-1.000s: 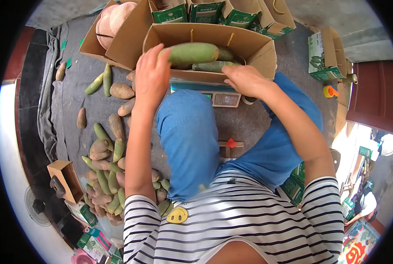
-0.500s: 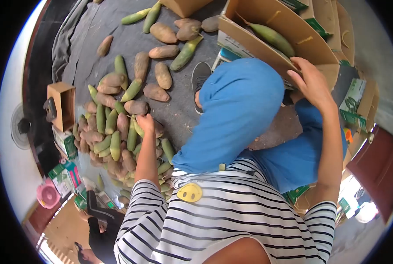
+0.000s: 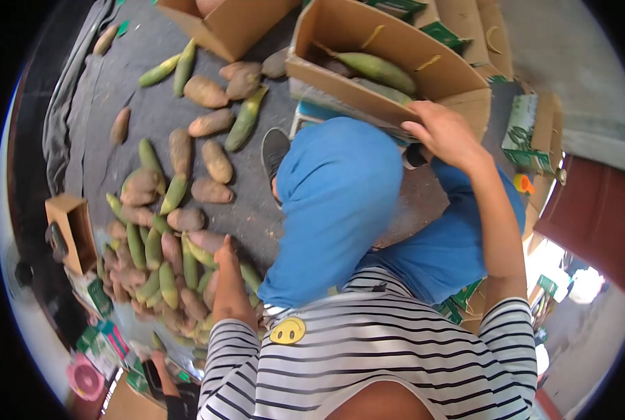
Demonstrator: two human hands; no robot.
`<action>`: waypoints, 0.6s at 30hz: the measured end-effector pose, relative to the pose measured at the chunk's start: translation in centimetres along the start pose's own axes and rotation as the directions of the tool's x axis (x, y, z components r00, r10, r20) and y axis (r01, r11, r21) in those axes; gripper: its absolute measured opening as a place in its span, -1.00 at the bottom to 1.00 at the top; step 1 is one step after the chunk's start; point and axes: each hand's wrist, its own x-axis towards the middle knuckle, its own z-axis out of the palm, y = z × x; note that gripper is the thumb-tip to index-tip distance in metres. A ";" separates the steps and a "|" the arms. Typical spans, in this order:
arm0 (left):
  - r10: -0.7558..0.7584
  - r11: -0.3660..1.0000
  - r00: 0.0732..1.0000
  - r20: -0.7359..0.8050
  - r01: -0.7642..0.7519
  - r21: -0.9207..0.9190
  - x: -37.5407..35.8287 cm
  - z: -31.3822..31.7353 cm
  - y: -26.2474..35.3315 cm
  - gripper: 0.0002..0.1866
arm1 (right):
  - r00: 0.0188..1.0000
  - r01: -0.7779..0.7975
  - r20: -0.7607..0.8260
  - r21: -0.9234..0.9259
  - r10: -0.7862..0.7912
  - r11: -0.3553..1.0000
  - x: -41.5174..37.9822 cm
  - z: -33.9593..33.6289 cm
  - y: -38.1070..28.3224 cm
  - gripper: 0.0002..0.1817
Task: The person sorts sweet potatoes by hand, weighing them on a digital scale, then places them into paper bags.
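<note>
My left hand [image 3: 226, 255] is at the right edge of a pile of vegetables, closed around the end of a reddish-brown tuber [image 3: 206, 241]; part of its grip is hidden. Green long vegetables [image 3: 167, 283] and brown ones lie beside and below it. My right hand [image 3: 439, 131] grips the near rim of an open cardboard box [image 3: 354, 89], with the fingers over the edge and the thumb on the outer side. Inside that box lie a large green vegetable [image 3: 379, 72] and others partly hidden by the wall.
Loose tubers [image 3: 217, 162] lie on the dark ground cloth [image 3: 158, 105]. Another cardboard box [image 3: 239, 28] stands at the top, and a small one [image 3: 74, 227] at the left. My bent knee [image 3: 344, 175] is between both hands. A co-worker's arm [image 3: 160, 371] shows at lower left.
The view has shifted, so the box and the pile appear further left and the pile lower. My left hand has drawn rightward with the tuber. My right hand stays on the box rim.
</note>
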 end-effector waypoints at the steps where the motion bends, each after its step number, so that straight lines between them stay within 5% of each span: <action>1: 0.006 0.981 1.000 -0.018 -0.009 -0.192 -0.4 0.5 0.1 -0.10 | 1.000 -0.002 0.005 0.018 0.002 1.000 0.0 -0.1 -0.1 -0.57; 4: 0.021 0.983 0.997 -0.071 -0.034 -0.181 -2.2 1.1 0.9 -0.22 | 0.999 -0.004 0.038 0.044 0.002 0.999 -0.2 -0.5 0.3 -0.57; 7: -0.113 0.963 0.969 0.218 0.160 -0.216 -1.6 1.6 2.6 -0.32 | 1.000 -0.029 -0.010 0.077 0.030 0.997 -0.6 -1.6 0.6 -0.54; 11: -0.263 0.865 0.900 0.347 0.380 -0.328 -6.1 2.7 5.4 -0.42 | 0.961 -0.028 -0.261 0.222 0.087 0.975 -1.2 -3.6 1.4 -0.54; 15: 0.025 0.905 0.787 0.616 0.244 -0.348 -12.3 3.8 6.3 -0.38 | 0.927 -0.114 -0.331 0.196 0.175 0.974 -1.8 -4.5 2.0 -0.57; 18: 0.042 0.892 0.805 0.592 0.237 -0.386 -15.4 4.1 7.2 -0.36 | 0.934 -0.127 -0.329 0.068 0.142 0.990 -2.1 -3.8 2.0 -0.63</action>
